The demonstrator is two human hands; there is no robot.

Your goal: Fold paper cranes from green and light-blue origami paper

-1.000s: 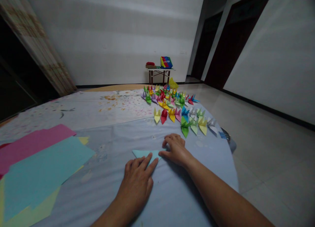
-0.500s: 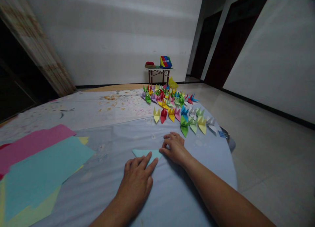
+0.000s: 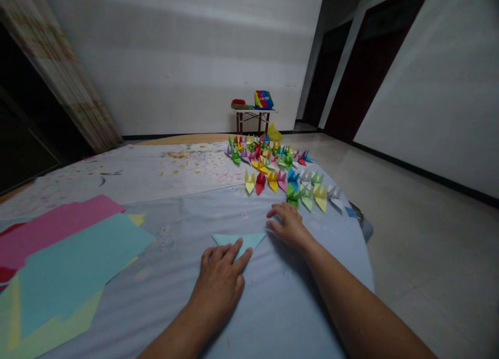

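A light blue sheet of paper folded into a triangle lies flat on the cloth-covered table. My left hand rests on its left and near part, fingers spread and pressing it down, so that part is hidden. Just beyond the triangle's right corner is my right hand, its fingers apart and slightly curled, holding nothing that I can see. Behind it stand folded paper cranes in rows, with a green crane nearest to the fingers.
Blue paper sheets lie at the left over yellow ones, beside pink sheets. Many more coloured cranes crowd the table's far right. The round table edge curves along the right. A small side table stands by the wall.
My right hand has moved right, off the triangle's right corner, which now shows. My left hand stays on the paper. The whole view has shifted slightly.
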